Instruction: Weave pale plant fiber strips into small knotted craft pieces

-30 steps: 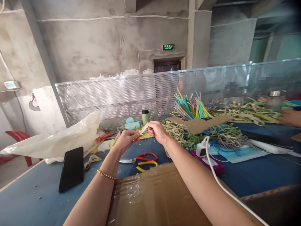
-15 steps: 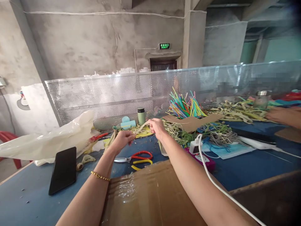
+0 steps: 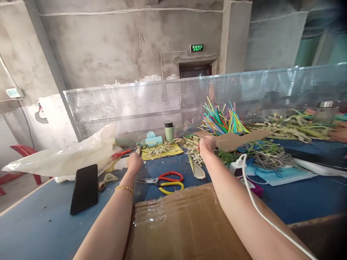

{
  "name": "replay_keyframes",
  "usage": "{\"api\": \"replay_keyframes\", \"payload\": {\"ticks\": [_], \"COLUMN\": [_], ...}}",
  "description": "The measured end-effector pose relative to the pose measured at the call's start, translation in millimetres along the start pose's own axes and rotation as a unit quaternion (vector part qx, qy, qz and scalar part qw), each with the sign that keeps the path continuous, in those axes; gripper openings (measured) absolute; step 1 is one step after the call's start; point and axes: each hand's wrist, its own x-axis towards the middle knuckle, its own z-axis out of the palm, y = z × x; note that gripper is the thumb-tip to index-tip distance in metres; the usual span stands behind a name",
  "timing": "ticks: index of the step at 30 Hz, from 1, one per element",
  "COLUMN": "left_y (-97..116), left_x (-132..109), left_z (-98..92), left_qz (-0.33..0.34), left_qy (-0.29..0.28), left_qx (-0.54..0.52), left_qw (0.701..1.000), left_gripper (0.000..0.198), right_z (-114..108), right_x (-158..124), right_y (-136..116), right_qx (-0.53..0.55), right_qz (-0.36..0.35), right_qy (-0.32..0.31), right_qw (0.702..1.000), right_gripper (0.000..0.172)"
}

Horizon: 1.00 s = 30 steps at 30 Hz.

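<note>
My left hand is closed in a loose fist above the blue table, its fingertips turned away from me. A pale dried leaf strip sticks up at its top. Farther right, my right hand is pinched shut beside a heap of pale and green strips; what lies between its fingers is too hidden to make out. One broad pale leaf piece lies just below that hand. Between my forearms rest scissors with one red and one yellow handle, blades apart.
A taped cardboard piece is right in front of me. On the left are a black phone and plastic sheeting. Behind stand a green bottle and colourful strips. A white cable crosses my right arm; another person's hand shows far right.
My hands, close together earlier with a pale strip stretched between them, are now wide apart. The left has moved left, the right to the right. The view has shifted slightly.
</note>
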Motion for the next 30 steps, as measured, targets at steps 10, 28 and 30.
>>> {"api": "replay_keyframes", "payload": {"ticks": [10,28,30], "left_y": [14,65,67], "left_x": [-20,-33,-36], "left_z": [14.6,14.1,13.4], "left_qz": [0.06,0.148,0.147], "left_qy": [-0.031,-0.005,-0.039], "left_qx": [0.028,-0.434,-0.437], "left_qw": [0.997,0.889,0.886], "left_gripper": [0.027,0.014,0.015], "right_z": [19,32,33], "right_x": [-42,-101,-96], "right_y": [5,-4,-4], "right_qx": [-0.328,-0.316,-0.332], "right_qz": [-0.326,-0.505,-0.5], "right_qy": [-0.185,-0.352,-0.361], "right_qw": [0.867,0.722,0.714], "right_gripper": [0.026,0.003,0.006]}}
